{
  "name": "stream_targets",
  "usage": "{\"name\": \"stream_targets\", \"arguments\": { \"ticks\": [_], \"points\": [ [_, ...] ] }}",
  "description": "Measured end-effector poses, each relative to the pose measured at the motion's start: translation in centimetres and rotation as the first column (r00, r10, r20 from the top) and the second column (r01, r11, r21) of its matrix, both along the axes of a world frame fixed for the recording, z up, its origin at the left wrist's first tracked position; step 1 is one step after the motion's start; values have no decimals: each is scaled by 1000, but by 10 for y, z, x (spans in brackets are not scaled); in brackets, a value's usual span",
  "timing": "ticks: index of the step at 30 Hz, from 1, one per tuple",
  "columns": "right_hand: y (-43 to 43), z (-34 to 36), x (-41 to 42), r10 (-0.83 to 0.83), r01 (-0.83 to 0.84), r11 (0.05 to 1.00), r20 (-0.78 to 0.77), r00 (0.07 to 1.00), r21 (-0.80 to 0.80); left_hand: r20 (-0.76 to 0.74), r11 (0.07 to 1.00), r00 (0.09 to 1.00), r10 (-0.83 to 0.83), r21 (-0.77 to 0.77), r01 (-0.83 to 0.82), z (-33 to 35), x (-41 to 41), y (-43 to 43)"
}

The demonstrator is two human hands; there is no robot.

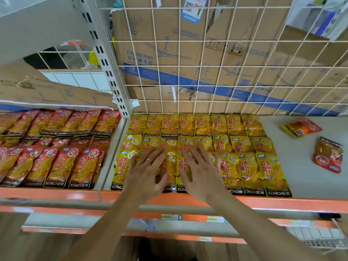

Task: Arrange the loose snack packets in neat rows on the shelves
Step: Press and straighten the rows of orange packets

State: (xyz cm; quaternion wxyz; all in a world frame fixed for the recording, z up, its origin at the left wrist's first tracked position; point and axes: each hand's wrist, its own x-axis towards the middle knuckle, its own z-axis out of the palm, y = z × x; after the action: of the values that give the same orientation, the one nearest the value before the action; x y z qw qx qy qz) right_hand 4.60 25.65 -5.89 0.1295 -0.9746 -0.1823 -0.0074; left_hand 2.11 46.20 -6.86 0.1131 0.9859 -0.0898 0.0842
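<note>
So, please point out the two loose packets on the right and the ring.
upper loose packet (301,127), head view, middle of its face
lower loose packet (328,155), head view, middle of its face
ring (149,160), head view, band on left-hand finger

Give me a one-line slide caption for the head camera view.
Both hands, left hand and right hand, press flat on rows of yellow packets; two loose red packets wait at right.
</note>
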Motion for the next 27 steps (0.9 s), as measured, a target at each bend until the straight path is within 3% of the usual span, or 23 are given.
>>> {"name": "stream_targets", "arguments": {
  "ticks": [16,20,27],
  "points": [
    [2,0,-2,-36,36,998,-3,999,-47,75,1000,997,0,0,0,1,-1,-1],
    [2,3,-3,-95,93,994,-37,995,-50,10,992,993,121,39,-121,1,-3,-1],
    [2,5,-2,-113,101,988,-103,988,-117,-74,976,978,195,116,-186,-2,-1,-2]
  ]
}}
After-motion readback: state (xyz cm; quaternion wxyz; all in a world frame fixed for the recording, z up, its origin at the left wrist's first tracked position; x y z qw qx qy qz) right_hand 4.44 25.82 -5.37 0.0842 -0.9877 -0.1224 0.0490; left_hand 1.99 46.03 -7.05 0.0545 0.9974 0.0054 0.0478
